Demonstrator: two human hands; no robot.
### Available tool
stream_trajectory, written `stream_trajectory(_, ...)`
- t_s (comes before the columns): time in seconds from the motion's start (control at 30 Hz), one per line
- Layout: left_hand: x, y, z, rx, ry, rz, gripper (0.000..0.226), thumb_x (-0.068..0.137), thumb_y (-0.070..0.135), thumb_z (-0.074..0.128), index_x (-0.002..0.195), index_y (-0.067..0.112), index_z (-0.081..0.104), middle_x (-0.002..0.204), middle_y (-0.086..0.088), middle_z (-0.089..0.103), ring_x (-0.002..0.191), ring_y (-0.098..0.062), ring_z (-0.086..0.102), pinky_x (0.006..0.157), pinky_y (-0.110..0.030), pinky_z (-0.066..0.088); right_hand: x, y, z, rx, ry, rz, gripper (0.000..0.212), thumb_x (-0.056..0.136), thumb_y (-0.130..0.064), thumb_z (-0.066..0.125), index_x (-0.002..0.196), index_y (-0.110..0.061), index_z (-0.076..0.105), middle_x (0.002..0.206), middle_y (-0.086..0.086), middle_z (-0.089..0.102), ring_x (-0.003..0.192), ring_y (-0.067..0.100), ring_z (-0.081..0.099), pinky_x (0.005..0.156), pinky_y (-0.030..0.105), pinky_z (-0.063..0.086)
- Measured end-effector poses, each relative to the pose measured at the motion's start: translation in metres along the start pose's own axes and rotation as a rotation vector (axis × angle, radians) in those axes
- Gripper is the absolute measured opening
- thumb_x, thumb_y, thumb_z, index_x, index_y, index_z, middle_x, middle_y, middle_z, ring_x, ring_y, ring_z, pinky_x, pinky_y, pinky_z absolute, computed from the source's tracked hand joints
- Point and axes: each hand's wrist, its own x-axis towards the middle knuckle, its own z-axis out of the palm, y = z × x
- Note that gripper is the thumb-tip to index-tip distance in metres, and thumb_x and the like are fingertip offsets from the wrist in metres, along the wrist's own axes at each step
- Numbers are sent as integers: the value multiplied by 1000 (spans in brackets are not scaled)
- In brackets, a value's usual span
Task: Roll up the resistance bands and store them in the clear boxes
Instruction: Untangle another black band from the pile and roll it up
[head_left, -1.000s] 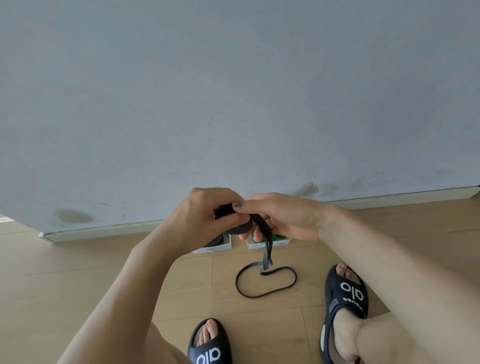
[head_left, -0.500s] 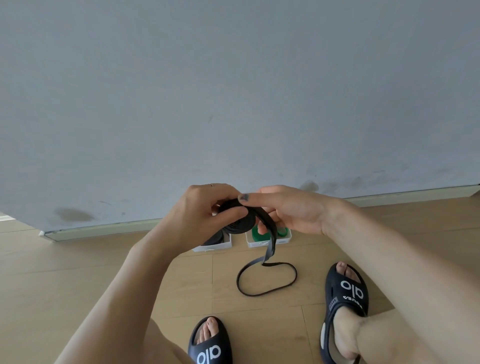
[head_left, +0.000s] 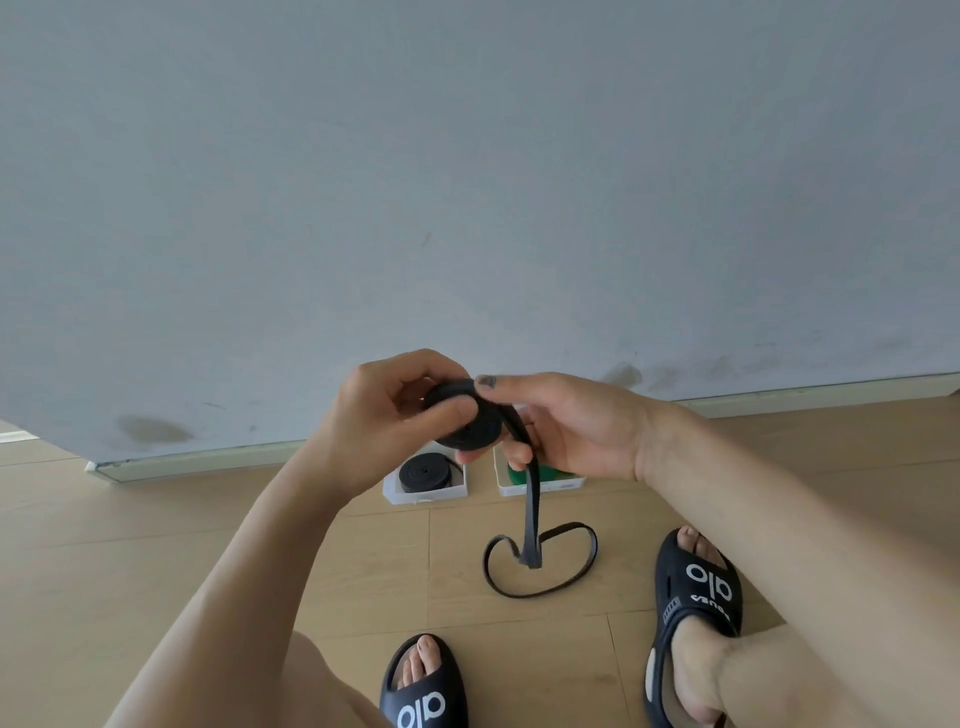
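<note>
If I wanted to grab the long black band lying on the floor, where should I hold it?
Probably pinch the loose loop on the floor from above, at its far-right curve. That part lies flat and open, away from the slippers, while the upper end is already wound in the hands.

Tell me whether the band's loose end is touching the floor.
Touching. In the head view the black band hangs from the right hand and its loose loop lies flat on the wooden floor, with no gap beneath.
</note>
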Motion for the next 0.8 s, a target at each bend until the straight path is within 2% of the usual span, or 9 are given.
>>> stream_trajectory(0.1, -2, -1, 5, 229, -101, 72, 9, 89, 11, 77, 87, 20, 74, 77, 5, 69, 73, -19, 65, 73, -45, 56, -1, 4, 3, -145, 127, 46, 41, 98, -44, 65, 109, -5, 69, 94, 15, 68, 64, 11, 59, 67, 23, 50)
stream_trajectory(0.2, 2, -2, 7, 249, -56, 170, 10, 93, 13, 72, 86, 21, 72, 75, 10, 65, 70, -16, 60, 64, -35, 51, -4, 1, 3, -195, 156, 50, 58, 87, -59, 61, 112, -8, 71, 84, 3, 74, 64, 11, 62, 66, 23, 51)
stream_trajectory(0.27, 3, 0, 7, 206, -20, 170, 7, 92, 19, 69, 89, 25, 71, 77, 14, 67, 71, -12, 62, 65, -22, 47, -6, -4, -2, -162, 110, 64, 60, 89, -62, 57, 119, -11, 69, 94, 8, 77, 69, 13, 62, 73, 26, 50)
stream_trajectory(0.33, 2, 0, 5, 148, 0, 113, 7, 92, 23, 66, 91, 24, 73, 79, 13, 70, 75, -11, 65, 69, -18, 49, -9, -6, -7, -75, 57, 92, 53, 96, -56, 55, 125, -13, 67, 113, 23, 74, 73, 18, 60, 80, 29, 50)
stream_trajectory(0.4, 1, -1, 3, 97, -18, 54, 9, 90, 25, 66, 93, 22, 74, 80, 8, 72, 76, -12, 67, 70, -24, 52, -10, -4, -8, -72, 48, 99, 44, 99, -48, 55, 123, -13, 67, 114, 27, 73, 73, 18, 58, 80, 28, 49)
stream_trajectory(0.5, 0, -1, 5, 164, -81, 60, 16, 83, 35, 72, 90, 21, 73, 78, 5, 70, 74, -17, 68, 69, -34, 58, -6, 0, -4, -99, 131, 88, 44, 95, -47, 63, 113, -8, 72, 94, 16, 73, 68, 16, 55, 68, 23, 49)
stream_trajectory(0.63, 2, -2, 10, 251, -45, 119, 18, 85, 35, 69, 82, 17, 72, 71, 1, 64, 66, -19, 57, 63, -40, 49, -6, -3, 0, -205, 186, 75, 47, 87, -55, 64, 103, -12, 69, 81, 2, 68, 62, 11, 56, 58, 18, 46)
stream_trajectory(0.73, 2, -1, 8, 201, -59, 163, 11, 88, 33, 67, 82, 24, 69, 70, 11, 62, 65, -14, 55, 60, -24, 43, -8, -4, -2, -173, 101, 127, 48, 96, -59, 55, 116, -18, 70, 96, 6, 76, 69, 14, 54, 71, 23, 46)
stream_trajectory(0.8, 2, -2, 6, 145, -61, 134, 9, 90, 28, 68, 85, 21, 70, 73, 8, 64, 68, -15, 59, 62, -26, 45, -8, -3, -5, -115, 35, 137, 48, 101, -54, 52, 127, -17, 68, 111, 19, 76, 73, 17, 52, 81, 32, 44)
